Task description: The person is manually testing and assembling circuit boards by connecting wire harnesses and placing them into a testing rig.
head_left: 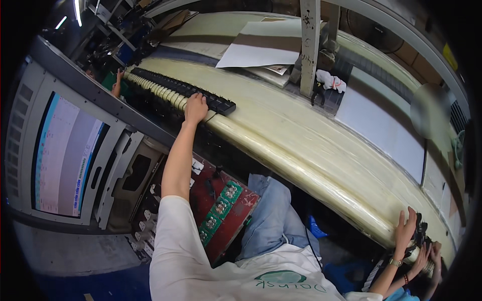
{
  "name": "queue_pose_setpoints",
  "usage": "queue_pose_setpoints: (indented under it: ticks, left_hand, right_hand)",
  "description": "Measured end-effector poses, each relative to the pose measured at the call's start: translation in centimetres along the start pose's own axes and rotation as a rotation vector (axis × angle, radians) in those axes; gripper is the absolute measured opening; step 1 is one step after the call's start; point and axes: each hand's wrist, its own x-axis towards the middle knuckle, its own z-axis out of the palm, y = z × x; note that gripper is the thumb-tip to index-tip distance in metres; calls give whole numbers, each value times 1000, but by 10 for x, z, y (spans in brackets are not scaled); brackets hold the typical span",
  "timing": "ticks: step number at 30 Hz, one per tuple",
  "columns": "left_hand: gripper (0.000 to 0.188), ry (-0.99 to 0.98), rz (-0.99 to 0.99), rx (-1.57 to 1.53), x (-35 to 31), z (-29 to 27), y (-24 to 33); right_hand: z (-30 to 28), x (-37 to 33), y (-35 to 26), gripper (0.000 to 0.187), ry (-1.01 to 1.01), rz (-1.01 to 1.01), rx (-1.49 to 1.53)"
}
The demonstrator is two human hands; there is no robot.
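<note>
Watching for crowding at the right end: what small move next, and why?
I'd probably ease the right hand slightly left along the rounded pale edge. A co-worker's hands are close beside it, near the same black parts, while the left hand is far off by the black strip.

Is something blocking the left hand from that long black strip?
No, I see nothing between them. The left hand is right at the edge of the long black strip, close to its end nearer the person.
</note>
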Motion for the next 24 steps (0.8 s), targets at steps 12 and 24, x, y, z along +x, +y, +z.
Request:
queue_pose_setpoints:
  ticks: [12, 24]
  left_hand:
    - [63, -549, 21, -377, -68, -51, 227]
    - [57, -1085, 32, -861, -159, -44, 460]
  right_hand:
    - [37, 9, -250, 58, -340, -141, 585]
    - [53, 20, -227, 67, -171, 128, 598]
